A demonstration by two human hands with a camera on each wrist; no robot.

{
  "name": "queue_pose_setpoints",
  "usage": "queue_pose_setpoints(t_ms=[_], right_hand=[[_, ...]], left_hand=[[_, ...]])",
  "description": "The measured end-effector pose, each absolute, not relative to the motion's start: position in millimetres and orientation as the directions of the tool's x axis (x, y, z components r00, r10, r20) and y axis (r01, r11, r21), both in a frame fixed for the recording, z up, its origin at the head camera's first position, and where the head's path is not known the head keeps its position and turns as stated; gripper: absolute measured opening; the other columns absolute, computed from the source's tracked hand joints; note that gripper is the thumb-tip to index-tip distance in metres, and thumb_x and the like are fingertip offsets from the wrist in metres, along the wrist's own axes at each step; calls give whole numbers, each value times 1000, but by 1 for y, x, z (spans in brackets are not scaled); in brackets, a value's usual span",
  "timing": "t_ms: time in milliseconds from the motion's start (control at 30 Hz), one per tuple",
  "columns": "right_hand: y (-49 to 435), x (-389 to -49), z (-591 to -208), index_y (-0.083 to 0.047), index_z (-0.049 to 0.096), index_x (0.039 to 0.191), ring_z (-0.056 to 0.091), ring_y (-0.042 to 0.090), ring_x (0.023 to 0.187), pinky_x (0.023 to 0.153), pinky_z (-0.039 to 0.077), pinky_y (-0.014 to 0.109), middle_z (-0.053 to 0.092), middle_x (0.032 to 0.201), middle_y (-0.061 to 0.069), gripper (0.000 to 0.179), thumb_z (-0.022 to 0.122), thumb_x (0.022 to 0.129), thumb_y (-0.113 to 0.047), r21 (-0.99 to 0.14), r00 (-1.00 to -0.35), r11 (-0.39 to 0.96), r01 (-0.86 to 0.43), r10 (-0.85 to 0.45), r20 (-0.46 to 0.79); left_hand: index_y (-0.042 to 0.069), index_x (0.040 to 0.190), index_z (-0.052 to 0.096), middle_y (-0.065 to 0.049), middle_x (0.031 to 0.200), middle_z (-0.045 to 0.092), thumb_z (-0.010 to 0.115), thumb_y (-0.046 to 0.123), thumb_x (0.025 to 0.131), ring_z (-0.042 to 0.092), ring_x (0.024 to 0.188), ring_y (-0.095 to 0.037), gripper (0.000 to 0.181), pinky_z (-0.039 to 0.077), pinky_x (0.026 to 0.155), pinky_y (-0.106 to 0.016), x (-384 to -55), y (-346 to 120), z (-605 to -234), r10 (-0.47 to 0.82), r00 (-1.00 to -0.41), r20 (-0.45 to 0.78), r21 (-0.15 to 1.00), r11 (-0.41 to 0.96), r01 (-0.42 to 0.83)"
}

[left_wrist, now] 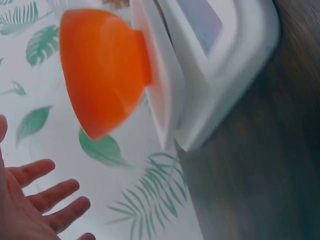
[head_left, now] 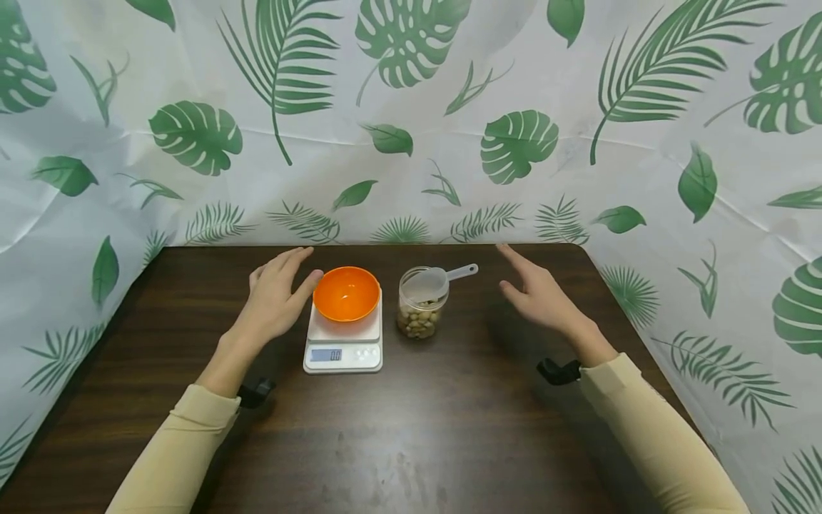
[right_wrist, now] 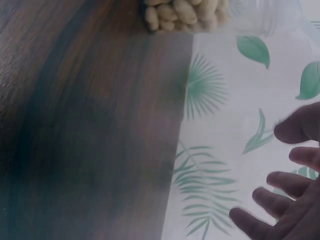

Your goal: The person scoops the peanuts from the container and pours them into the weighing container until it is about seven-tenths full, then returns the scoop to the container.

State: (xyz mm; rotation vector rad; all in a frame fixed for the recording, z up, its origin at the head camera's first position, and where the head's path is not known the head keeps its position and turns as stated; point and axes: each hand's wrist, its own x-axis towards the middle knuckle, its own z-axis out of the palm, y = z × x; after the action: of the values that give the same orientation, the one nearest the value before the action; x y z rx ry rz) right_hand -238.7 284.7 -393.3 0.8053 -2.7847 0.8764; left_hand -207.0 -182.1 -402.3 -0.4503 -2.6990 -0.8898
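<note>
An orange bowl (head_left: 347, 295) sits on the platform of a white kitchen scale (head_left: 343, 357), whose display reads 0.0. Just left of the bowl, my left hand (head_left: 276, 296) is held with fingers extended and nothing in it; in the left wrist view its fingers are spread apart from the bowl (left_wrist: 102, 75). Right of the scale stands a clear jar (head_left: 411, 303) partly filled with peanuts (right_wrist: 185, 12). Across its mouth rests a translucent scoop (head_left: 429, 284), handle pointing right. My right hand (head_left: 542, 296) hovers to the right of the jar, fingers straight and holding nothing.
The dark wooden table (head_left: 411, 442) extends toward me in front of the scale and jar. A white sheet with green leaf prints (head_left: 398, 143) hangs behind the table and along both sides. Each wrist wears a small black device.
</note>
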Motion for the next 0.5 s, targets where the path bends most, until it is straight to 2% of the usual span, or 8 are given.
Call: queue_pose_setpoints(t_ms=[67, 100, 167, 200, 233, 400, 500], right_hand=[[281, -238, -391, -12, 33, 162, 60, 33, 64, 94, 49, 55, 54, 145, 25, 65, 53, 101, 1, -544, -852, 657, -522, -434, 293], [279, -238, -389, -12, 37, 160, 61, 31, 66, 93, 50, 54, 57, 141, 24, 64, 51, 100, 3, -576, -857, 637, -512, -419, 299], [276, -237, -386, -13, 44, 156, 68, 30, 99, 98, 48, 55, 63, 134, 21, 61, 48, 99, 6, -629, -870, 605, -489, -389, 303], [274, -237, -385, -13, 47, 154, 64, 29, 116, 99, 49, 49, 57, 145, 17, 60, 47, 98, 8, -653, -877, 589, -476, -375, 301], [273, -236, -384, -13, 49, 152, 57, 29, 130, 99, 50, 44, 59, 142, 14, 58, 45, 98, 8, -677, -882, 570, -465, -367, 297], [266, -236, -380, -12, 55, 147, 63, 26, 121, 91, 48, 21, 64, 135, 9, 51, 42, 101, 7, -733, -874, 494, -469, -376, 306], [263, -235, -378, -10, 56, 146, 65, 28, 116, 89, 48, 21, 65, 133, 11, 48, 42, 103, 6, -739, -859, 461, -492, -395, 325]], left_hand=[[5, 152, 47, -20, 154, 45, 45, 52, 107, 37, 142, -40, 66, 19, 109, -68, -205, -177, -400, 218, -909, 355, 536, 749, 388], [5, 152, 48, -19, 153, 45, 45, 51, 107, 37, 141, -40, 64, 19, 109, -67, -204, -174, -399, 223, -906, 360, 539, 743, 397], [6, 151, 49, -18, 153, 46, 47, 50, 107, 39, 141, -38, 63, 20, 108, -66, -203, -169, -398, 238, -899, 367, 541, 732, 414], [6, 151, 49, -17, 152, 47, 47, 50, 107, 39, 140, -38, 62, 20, 108, -66, -202, -167, -398, 246, -897, 367, 542, 728, 421], [6, 151, 49, -17, 152, 47, 48, 49, 107, 39, 140, -38, 61, 21, 108, -66, -202, -164, -397, 256, -895, 365, 542, 723, 428], [6, 150, 50, -15, 152, 48, 51, 47, 106, 41, 140, -36, 61, 23, 106, -65, -201, -154, -396, 298, -884, 360, 534, 711, 457], [6, 149, 51, -14, 152, 48, 51, 49, 105, 41, 140, -35, 62, 23, 106, -64, -202, -149, -395, 316, -877, 362, 529, 705, 473]])
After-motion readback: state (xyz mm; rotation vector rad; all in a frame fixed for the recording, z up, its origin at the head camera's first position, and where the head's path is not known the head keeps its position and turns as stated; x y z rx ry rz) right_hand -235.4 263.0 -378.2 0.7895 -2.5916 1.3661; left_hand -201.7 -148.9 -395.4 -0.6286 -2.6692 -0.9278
